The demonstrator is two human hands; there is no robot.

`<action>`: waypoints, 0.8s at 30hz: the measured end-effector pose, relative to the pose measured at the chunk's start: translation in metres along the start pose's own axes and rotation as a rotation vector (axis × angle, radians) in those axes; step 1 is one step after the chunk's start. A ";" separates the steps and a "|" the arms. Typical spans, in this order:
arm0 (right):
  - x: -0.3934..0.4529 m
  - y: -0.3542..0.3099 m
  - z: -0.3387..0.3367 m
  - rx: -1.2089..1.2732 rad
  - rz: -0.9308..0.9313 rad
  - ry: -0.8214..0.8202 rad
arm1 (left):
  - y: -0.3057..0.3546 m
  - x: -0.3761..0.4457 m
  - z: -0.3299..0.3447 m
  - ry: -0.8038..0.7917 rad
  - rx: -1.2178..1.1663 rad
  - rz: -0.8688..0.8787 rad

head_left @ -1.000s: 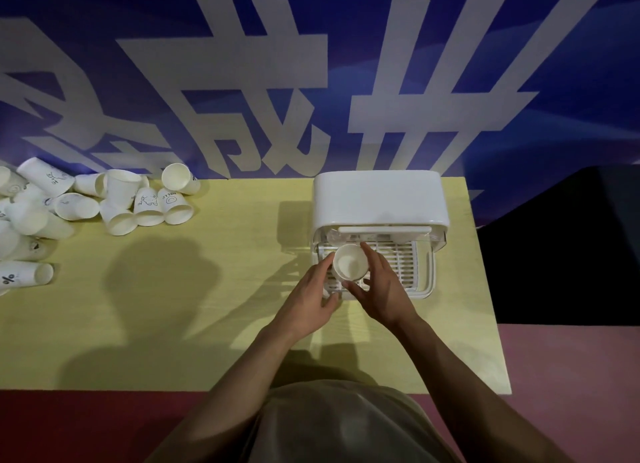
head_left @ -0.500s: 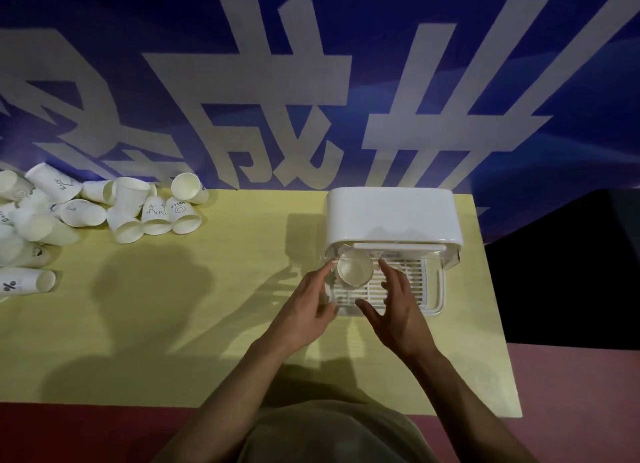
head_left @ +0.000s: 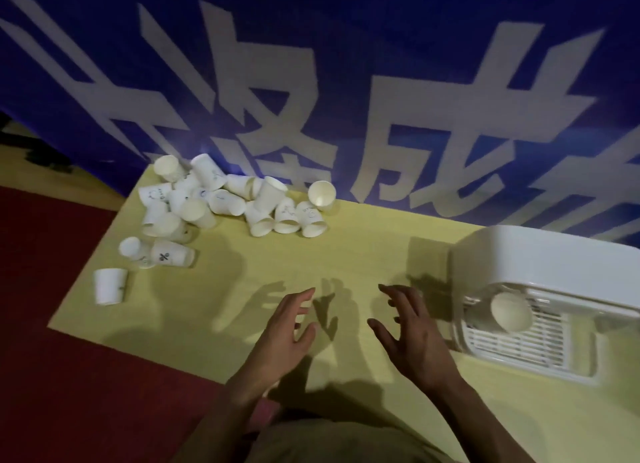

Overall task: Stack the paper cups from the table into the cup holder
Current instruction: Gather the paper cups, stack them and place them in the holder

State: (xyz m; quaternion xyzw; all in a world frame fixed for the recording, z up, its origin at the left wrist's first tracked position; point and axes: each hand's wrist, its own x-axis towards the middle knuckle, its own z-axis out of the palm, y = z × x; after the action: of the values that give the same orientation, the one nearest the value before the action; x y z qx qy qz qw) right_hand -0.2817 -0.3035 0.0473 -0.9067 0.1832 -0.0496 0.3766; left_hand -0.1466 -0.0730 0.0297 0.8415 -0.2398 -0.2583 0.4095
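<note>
Head view, nearest us: our left hand [head_left: 284, 338] and right hand [head_left: 412, 338] hover over the desk [head_left: 346, 254] with fingers spread, holding nothing. One cup [head_left: 510, 312] seems seated in the cup holder [head_left: 540, 272] at right, so we should reach far left and pinch a loose cup from the pile of paper cups [head_left: 221, 199] by its rim.

My left hand [head_left: 287, 327] and right hand [head_left: 412, 334] hover side by side over the near middle of the table [head_left: 346, 254]. A heap of cups [head_left: 221, 199] lies at the far left. The cup holder [head_left: 543, 289] stands at the right, with what seems one cup [head_left: 510, 312] in its left side.
</note>
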 end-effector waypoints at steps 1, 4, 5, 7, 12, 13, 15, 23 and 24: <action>0.013 -0.017 0.018 0.007 -0.009 -0.017 | -0.016 -0.001 -0.027 0.032 0.000 -0.008; 0.050 -0.066 0.076 0.036 -0.040 -0.087 | -0.068 -0.006 -0.108 0.159 0.020 -0.022; 0.063 -0.082 0.096 0.038 -0.060 -0.115 | -0.089 -0.008 -0.134 0.216 0.034 -0.028; 0.087 -0.110 0.134 0.035 -0.107 -0.172 | -0.130 -0.014 -0.183 0.351 0.081 -0.035; 0.136 -0.171 0.215 0.022 -0.211 -0.261 | -0.229 -0.020 -0.283 0.601 0.313 -0.093; 0.145 -0.182 0.228 0.012 -0.220 -0.275 | -0.246 -0.018 -0.296 0.635 0.351 -0.117; 0.161 -0.199 0.252 -0.018 -0.232 -0.311 | -0.278 -0.012 -0.315 0.679 0.353 -0.193; 0.201 -0.224 0.314 -0.224 -0.243 -0.413 | -0.349 0.028 -0.320 0.549 0.204 -0.453; 0.206 -0.224 0.321 -0.243 -0.258 -0.415 | -0.354 0.030 -0.320 0.537 0.158 -0.462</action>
State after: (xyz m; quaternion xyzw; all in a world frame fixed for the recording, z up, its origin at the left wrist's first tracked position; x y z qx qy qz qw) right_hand 0.0485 -0.0209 -0.0334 -0.9519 -0.0102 0.1121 0.2851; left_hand 0.1453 0.2840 -0.0952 0.9403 0.0535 -0.0944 0.3227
